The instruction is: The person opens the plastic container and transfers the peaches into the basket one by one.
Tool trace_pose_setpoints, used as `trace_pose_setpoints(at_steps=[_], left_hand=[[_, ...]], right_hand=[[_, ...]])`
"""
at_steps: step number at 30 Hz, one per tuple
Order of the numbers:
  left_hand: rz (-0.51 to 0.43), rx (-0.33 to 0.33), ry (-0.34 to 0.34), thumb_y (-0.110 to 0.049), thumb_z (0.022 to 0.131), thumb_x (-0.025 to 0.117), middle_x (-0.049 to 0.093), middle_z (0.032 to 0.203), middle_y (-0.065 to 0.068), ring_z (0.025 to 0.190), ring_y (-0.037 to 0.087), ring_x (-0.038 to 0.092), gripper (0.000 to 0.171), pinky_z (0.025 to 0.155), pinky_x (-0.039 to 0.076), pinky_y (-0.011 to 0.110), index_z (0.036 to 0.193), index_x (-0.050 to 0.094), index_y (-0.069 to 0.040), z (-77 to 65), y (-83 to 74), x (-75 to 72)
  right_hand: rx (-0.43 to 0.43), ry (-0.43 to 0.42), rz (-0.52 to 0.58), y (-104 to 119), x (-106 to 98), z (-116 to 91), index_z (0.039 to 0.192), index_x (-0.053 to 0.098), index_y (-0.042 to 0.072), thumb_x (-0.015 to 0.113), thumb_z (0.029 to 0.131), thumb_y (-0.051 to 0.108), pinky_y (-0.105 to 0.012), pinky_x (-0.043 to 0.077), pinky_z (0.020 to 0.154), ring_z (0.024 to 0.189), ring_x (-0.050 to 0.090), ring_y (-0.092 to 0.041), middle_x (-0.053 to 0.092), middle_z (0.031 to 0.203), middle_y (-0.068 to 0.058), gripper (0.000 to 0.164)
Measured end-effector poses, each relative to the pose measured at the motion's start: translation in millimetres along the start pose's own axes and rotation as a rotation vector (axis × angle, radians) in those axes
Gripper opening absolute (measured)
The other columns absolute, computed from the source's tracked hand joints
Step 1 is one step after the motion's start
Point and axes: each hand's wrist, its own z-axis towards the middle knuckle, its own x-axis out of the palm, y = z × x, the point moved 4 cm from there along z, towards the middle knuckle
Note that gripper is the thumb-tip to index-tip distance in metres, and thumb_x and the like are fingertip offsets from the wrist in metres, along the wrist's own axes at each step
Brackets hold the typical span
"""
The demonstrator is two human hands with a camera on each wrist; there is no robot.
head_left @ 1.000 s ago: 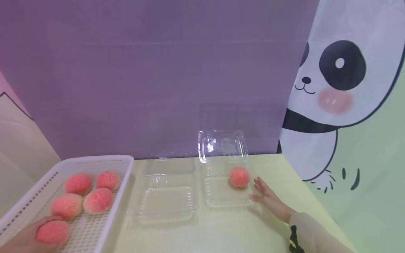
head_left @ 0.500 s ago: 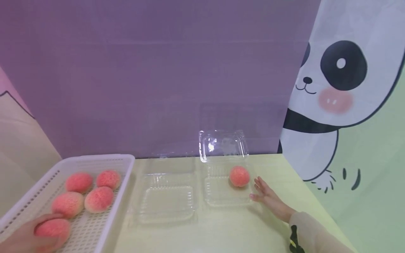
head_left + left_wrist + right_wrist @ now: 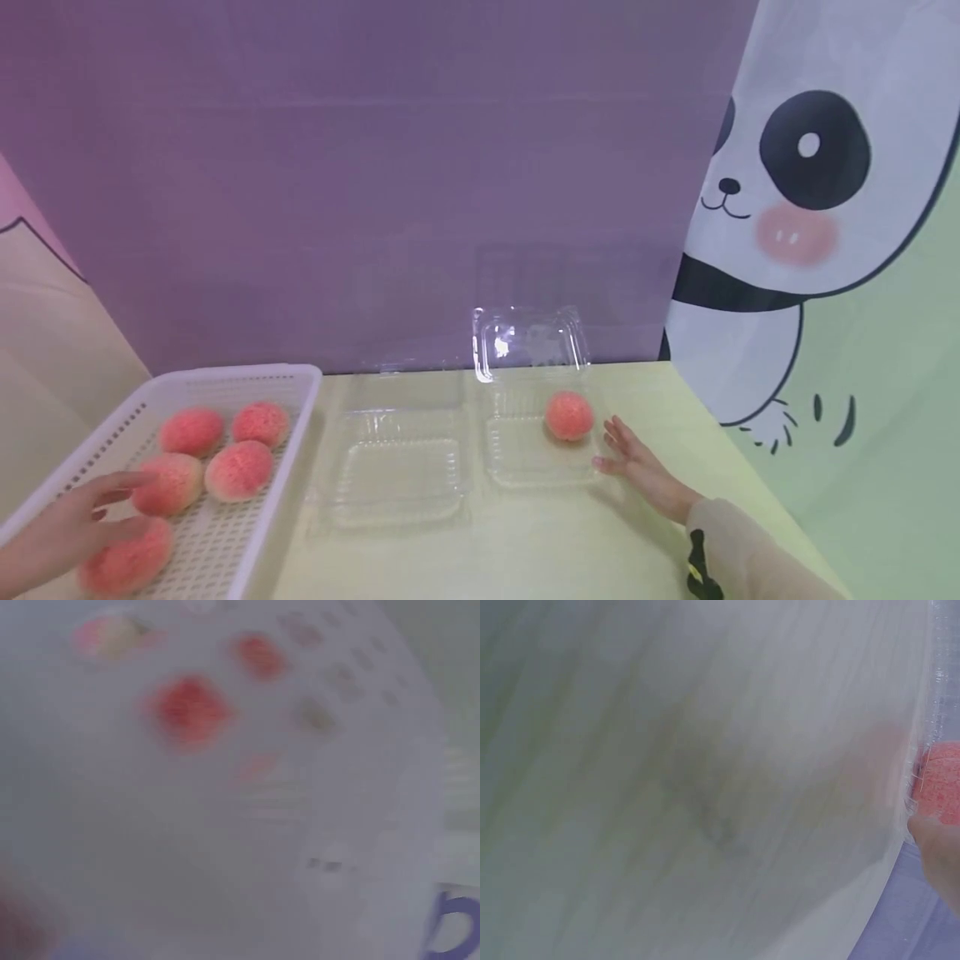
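In the head view, my left hand (image 3: 71,529) is over the white basket (image 3: 258,533), fingers spread. Its thumb lies over the front pink peach (image 3: 127,560), and its fingertips reach the peach behind it (image 3: 171,483); whether they touch is unclear. Several peaches lie in the basket, pink fading to cream. My right hand (image 3: 643,468) rests by the right side of a clear plastic clamshell box (image 3: 525,467), fingers straight, holding nothing. One peach (image 3: 569,416) sits in that box's right side. The right wrist view shows a thumb (image 3: 939,851) beside this peach; the left wrist view is blurred.
A second clear clamshell box (image 3: 401,475), lid raised, stands between the basket and the right box. The right box's lid (image 3: 528,343) leans up toward the purple backdrop (image 3: 375,183). A panda print (image 3: 810,192) covers the right wall. All stand on a pale table (image 3: 517,550).
My left hand has loosened from the front peach, shifting up and away with its fingers spreading toward the peach behind. The right hand has stayed put.
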Motion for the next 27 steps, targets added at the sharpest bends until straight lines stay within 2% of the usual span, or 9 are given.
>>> trace_pose_setpoints(at_steps=[2, 3, 6, 9, 10, 13, 19, 22, 27], left_hand=[[0.044, 0.108, -0.087, -0.029, 0.085, 0.064, 0.05, 0.117, 0.037, 0.096, 0.016, 0.059, 0.059, 0.074, 0.05, 0.042, 0.121, 0.046, 0.014, -3.8, -18.5, -9.6], [0.051, 0.149, -0.112, -0.026, 0.085, 0.064, 0.052, 0.117, 0.035, 0.096, 0.014, 0.059, 0.055, 0.073, 0.051, 0.042, 0.121, 0.048, 0.012, -6.0, -27.9, -12.7], [0.054, 0.21, -0.127, -0.026, 0.086, 0.062, 0.055, 0.118, 0.028, 0.089, -0.009, 0.05, 0.048, 0.066, 0.05, 0.025, 0.122, 0.052, 0.004, -9.6, -53.2, -17.8], [0.028, 0.239, -0.103, -0.028, 0.089, 0.059, 0.055, 0.121, 0.024, 0.1, 0.021, 0.059, 0.046, 0.068, 0.052, 0.03, 0.125, 0.052, -0.001, -11.1, -82.0, -15.8], [0.023, 0.26, -0.115, -0.027, 0.088, 0.06, 0.056, 0.12, 0.023, 0.099, 0.02, 0.06, 0.044, 0.067, 0.052, 0.027, 0.124, 0.053, -0.002, -11.7, -92.0, -15.1], [0.017, 0.284, -0.135, -0.029, 0.088, 0.06, 0.06, 0.118, 0.017, 0.1, 0.033, 0.059, 0.04, 0.068, 0.052, 0.028, 0.121, 0.056, -0.007, -13.1, -122.8, -11.3], [-0.07, 0.391, -0.151, -0.025, 0.086, 0.063, 0.064, 0.109, 0.006, 0.094, 0.015, 0.062, 0.031, 0.069, 0.052, 0.022, 0.113, 0.061, -0.01, -3.9, -179.9, -0.4], [-0.125, 0.445, -0.112, -0.021, 0.085, 0.065, 0.064, 0.109, 0.007, 0.094, 0.017, 0.062, 0.031, 0.075, 0.053, 0.029, 0.112, 0.061, -0.007, 3.3, -208.3, 7.7], [-0.131, 0.526, -0.018, -0.021, 0.085, 0.063, 0.065, 0.106, 0.004, 0.096, 0.022, 0.062, 0.028, 0.085, 0.05, 0.041, 0.11, 0.061, -0.007, 15.6, -250.7, 30.9]], right_hand=[[0.0, -0.004, -0.003, 0.7, 0.0, 0.6, 0.147, -0.009, 0.013, 0.053, 0.09, 0.034, -0.062, 0.004, 0.106, 0.14, 0.006, -0.035, 0.002, 0.154, -0.013, 0.087], [-0.002, -0.005, -0.003, 1.0, 0.2, 0.7, 0.147, -0.01, 0.012, 0.054, 0.09, 0.034, -0.062, 0.005, 0.106, 0.14, 0.006, -0.035, 0.002, 0.154, -0.014, 0.088], [0.002, -0.007, -0.002, -0.4, 0.1, 0.9, 0.147, -0.01, 0.012, 0.054, 0.09, 0.034, -0.061, 0.005, 0.107, 0.14, 0.006, -0.035, 0.002, 0.154, -0.014, 0.088], [-0.003, -0.012, 0.008, -1.2, -0.2, 0.0, 0.147, -0.01, 0.012, 0.054, 0.09, 0.034, -0.06, 0.006, 0.107, 0.14, 0.006, -0.035, 0.002, 0.154, -0.014, 0.088], [-0.004, -0.012, 0.012, -1.4, -0.2, -0.1, 0.147, -0.009, 0.013, 0.054, 0.09, 0.034, -0.06, 0.006, 0.107, 0.14, 0.006, -0.035, 0.002, 0.154, -0.014, 0.088], [-0.01, -0.011, 0.015, -0.5, 1.2, 0.4, 0.147, -0.009, 0.012, 0.054, 0.089, 0.033, -0.06, 0.006, 0.107, 0.14, 0.007, -0.034, 0.002, 0.154, -0.014, 0.088], [0.003, -0.018, 0.013, -0.5, 2.2, 3.3, 0.147, -0.009, 0.011, 0.055, 0.089, 0.033, -0.059, 0.005, 0.108, 0.14, 0.006, -0.034, 0.002, 0.154, -0.013, 0.089], [-0.001, -0.021, 0.021, 0.0, 1.4, 4.2, 0.147, -0.008, 0.011, 0.056, 0.089, 0.032, -0.059, 0.005, 0.108, 0.14, 0.006, -0.034, 0.002, 0.154, -0.014, 0.089], [-0.009, -0.017, 0.022, 0.1, 0.4, 3.3, 0.147, -0.008, 0.011, 0.055, 0.089, 0.03, -0.059, 0.006, 0.108, 0.14, 0.007, -0.035, 0.002, 0.154, -0.014, 0.088]])
